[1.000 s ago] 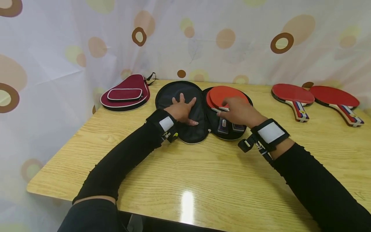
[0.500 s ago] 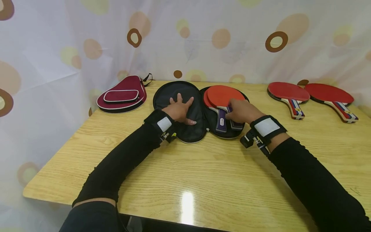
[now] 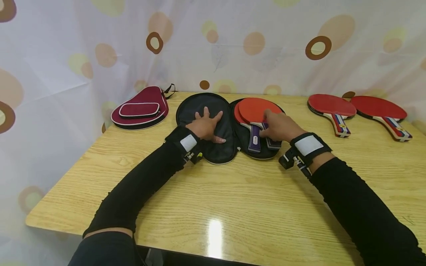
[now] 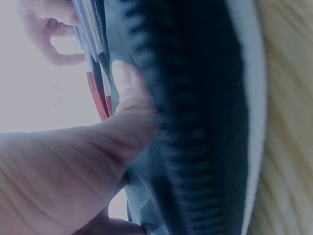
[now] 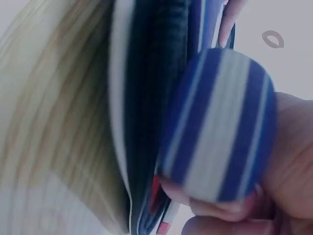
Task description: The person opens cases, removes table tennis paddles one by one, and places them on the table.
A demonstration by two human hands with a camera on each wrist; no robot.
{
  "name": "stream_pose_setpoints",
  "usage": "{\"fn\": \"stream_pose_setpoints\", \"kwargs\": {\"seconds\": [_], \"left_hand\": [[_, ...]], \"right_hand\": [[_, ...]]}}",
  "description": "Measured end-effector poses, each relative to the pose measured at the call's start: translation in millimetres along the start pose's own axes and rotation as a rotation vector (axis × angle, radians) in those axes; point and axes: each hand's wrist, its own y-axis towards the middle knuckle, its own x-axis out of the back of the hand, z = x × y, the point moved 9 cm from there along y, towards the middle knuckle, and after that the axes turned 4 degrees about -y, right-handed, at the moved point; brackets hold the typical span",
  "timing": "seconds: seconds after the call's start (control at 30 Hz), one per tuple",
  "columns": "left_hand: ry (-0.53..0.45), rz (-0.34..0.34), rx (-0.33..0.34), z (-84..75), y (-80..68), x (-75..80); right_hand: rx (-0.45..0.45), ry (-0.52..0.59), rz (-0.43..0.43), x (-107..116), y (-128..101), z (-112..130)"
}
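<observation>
A black zip case (image 3: 199, 107) lies open on the wooden table (image 3: 233, 199). My left hand (image 3: 207, 125) presses flat on its left half, fingers spread. Two red paddles (image 3: 257, 109) lie stacked in the right half. My right hand (image 3: 277, 127) grips the handle of the upper paddle; the lower paddle's purple handle (image 3: 254, 139) lies bare just to its left. The right wrist view shows the blue-and-white striped handle end (image 5: 220, 127) with fingers curled beneath it, beside the case's zip edge (image 5: 146, 98). In the left wrist view my thumb (image 4: 127, 98) lies on the case lining (image 4: 195, 122).
A maroon case (image 3: 141, 107), zipped shut, lies at the back left. Two more red paddles (image 3: 332, 105) (image 3: 377, 107) lie at the back right. A spotted curtain (image 3: 213, 44) hangs close behind the table.
My right hand has slid from over the paddle necks to the right-hand handle and closed round it. The left hand has stayed flat on the case.
</observation>
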Motion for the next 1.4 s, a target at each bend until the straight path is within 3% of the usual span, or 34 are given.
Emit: {"fn": "stream_pose_setpoints", "kwargs": {"seconds": [0.3,0.63,1.07,1.4], "left_hand": [[-0.015,0.001,-0.012,-0.2,-1.7,0.6],[-0.007,0.012,-0.021,1.4,0.2,-2.7],[-0.017,0.004,-0.047,-0.5,-0.5,-1.9],[0.005,-0.007,-0.052,8.4,-7.5,-0.5]], "right_hand": [[0.049,-0.052,-0.087,25,-23,-10],[0.058,-0.096,-0.166,43,-71,-40],[-0.052,-0.203,-0.251,78,-130,-92],[-0.117,-0.290,-0.257,71,-166,-133]]}}
